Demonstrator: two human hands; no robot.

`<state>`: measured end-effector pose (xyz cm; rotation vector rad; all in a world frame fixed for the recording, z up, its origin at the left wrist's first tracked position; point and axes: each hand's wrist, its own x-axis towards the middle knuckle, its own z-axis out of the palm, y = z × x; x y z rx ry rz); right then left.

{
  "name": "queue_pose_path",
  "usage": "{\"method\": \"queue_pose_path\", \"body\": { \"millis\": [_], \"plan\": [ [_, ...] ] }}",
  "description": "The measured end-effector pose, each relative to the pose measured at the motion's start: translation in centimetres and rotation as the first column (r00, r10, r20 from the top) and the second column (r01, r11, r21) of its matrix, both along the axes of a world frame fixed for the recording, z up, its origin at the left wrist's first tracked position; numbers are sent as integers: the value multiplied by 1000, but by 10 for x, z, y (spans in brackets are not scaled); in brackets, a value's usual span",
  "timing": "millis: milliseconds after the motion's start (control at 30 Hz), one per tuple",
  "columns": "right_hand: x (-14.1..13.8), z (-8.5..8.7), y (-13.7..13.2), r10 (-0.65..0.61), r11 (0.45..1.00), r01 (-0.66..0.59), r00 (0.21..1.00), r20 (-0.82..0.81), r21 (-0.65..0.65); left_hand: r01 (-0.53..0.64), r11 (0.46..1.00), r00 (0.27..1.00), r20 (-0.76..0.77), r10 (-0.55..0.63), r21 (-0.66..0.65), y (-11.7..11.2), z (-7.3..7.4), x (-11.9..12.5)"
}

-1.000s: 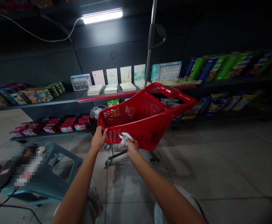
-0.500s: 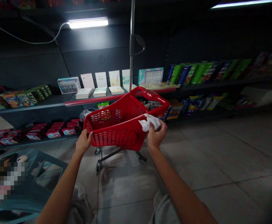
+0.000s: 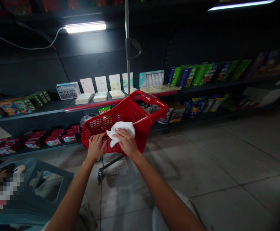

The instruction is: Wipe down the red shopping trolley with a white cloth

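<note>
A small red shopping cart (image 3: pixel 146 130) with a perforated plastic basket stands in front of me on caster wheels. My right hand (image 3: pixel 128 144) is closed on a crumpled white cloth (image 3: pixel 126 127) and presses it against the near upper rim of the basket. Just to the left, my left hand (image 3: pixel 96 147) grips the same rim, fingers hooked over the edge and thumb on the outer side. The palm side of the right hand is hidden.
Behind the cart, a dark shelf holds upright booklets (image 3: pixel 101 84), marker sets (image 3: pixel 151 79) and green packs (image 3: pixel 199 74). Red boxes (image 3: pixel 55 138) line the lower shelf. A blue-grey plastic stool (image 3: pixel 67 179) stands at my left. A metal pole (image 3: pixel 127 22) rises behind the cart.
My right hand with the cloth has moved left from near the cart's handle to the middle of the near rim. My left hand has shifted a little right along the rim.
</note>
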<state>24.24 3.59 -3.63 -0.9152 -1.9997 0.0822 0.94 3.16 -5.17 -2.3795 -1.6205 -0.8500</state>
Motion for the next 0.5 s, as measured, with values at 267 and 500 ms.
{"method": "queue_pose_path", "body": {
  "millis": [267,500],
  "plan": [
    [50,20,10,-224,971,231,968,-113,55,-60,996,995,73,66,-71,12,-3,-13],
    [112,27,14,-386,886,447,859,-336,126,-98,987,988,106,111,-125,15,1,-23]
  ]
}}
